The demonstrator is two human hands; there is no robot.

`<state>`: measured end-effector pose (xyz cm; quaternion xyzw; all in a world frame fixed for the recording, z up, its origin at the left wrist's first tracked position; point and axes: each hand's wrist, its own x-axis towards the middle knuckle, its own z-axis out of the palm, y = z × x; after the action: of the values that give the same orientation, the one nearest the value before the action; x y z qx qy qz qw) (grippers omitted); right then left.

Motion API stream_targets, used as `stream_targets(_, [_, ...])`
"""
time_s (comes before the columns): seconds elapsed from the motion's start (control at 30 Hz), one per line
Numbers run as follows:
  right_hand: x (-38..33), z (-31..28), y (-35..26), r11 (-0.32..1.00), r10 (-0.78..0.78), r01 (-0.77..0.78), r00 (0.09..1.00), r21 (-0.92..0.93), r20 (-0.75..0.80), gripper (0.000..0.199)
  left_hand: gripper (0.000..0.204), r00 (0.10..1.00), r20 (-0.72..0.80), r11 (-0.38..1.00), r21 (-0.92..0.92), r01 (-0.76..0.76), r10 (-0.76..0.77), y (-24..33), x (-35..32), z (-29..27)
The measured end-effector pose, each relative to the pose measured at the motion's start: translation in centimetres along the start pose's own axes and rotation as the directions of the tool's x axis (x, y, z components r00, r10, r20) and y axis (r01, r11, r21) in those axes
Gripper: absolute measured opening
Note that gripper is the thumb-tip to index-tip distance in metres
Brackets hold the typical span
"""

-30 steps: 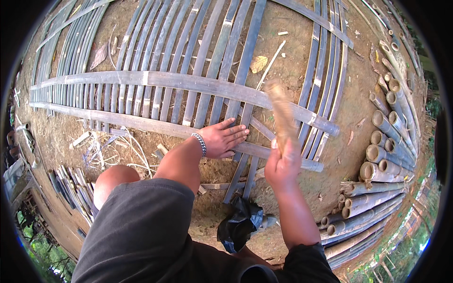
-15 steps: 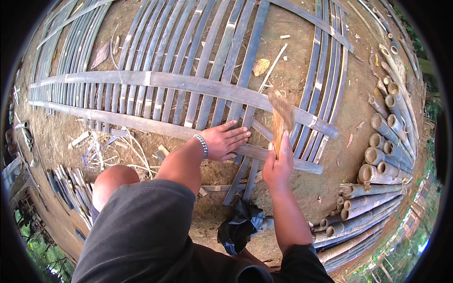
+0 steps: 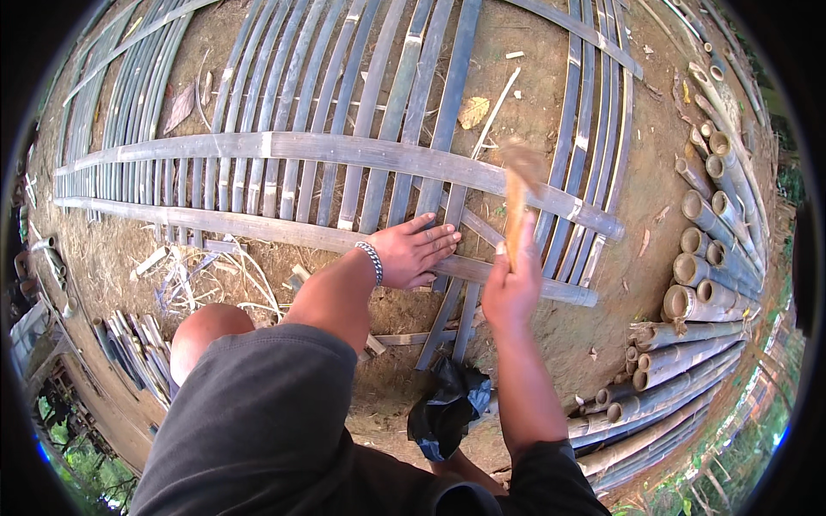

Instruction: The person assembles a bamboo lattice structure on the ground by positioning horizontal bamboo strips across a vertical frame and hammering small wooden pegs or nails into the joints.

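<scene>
My left hand (image 3: 411, 254), with a chain bracelet at its wrist, presses flat with the fingers spread over the near crosswise bamboo slat (image 3: 284, 227). Under and beside it, lengthwise bamboo slats (image 3: 404, 185) cross that slat and the farther crosswise slat (image 3: 344, 150). To the right, my right hand (image 3: 511, 288) is wrapped round the handle of a wooden mallet (image 3: 514, 215). The mallet's head is smeared by motion and appears above the right part of the frame. Whether it touches a slat I cannot tell.
Cut bamboo poles (image 3: 688, 271) are stacked along the right. A black plastic bag (image 3: 443, 417) sits near my legs. Shavings (image 3: 185, 279) and a bundle of thin strips (image 3: 138, 348) lie at the left. A dry leaf (image 3: 473, 112) rests on the dirt beyond the slats.
My right hand and the mallet have shifted slightly right, and the mallet's head has swung. My left hand stays in place on the slats. The whole view has shifted slightly.
</scene>
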<state>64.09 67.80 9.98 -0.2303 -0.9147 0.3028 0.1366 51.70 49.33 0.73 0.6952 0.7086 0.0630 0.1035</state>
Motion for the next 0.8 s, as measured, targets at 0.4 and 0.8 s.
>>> stream_targets(0.4, [-0.2, 1.2, 0.3, 0.989, -0.079, 0.089, 0.993, 0.12, -0.087, 0.068, 0.072, 1.0, 0.007, 1.0, 0.011, -0.007, 0.007, 0.0, 0.0, -0.1])
stream_targets(0.8, [-1.0, 1.8, 2.1, 0.987, -0.137, 0.149, 0.975, 0.054, -0.173, 0.056, 0.072, 1.0, 0.015, 1.0, -0.019, -0.002, 0.002, 0.1, 0.1, -0.3])
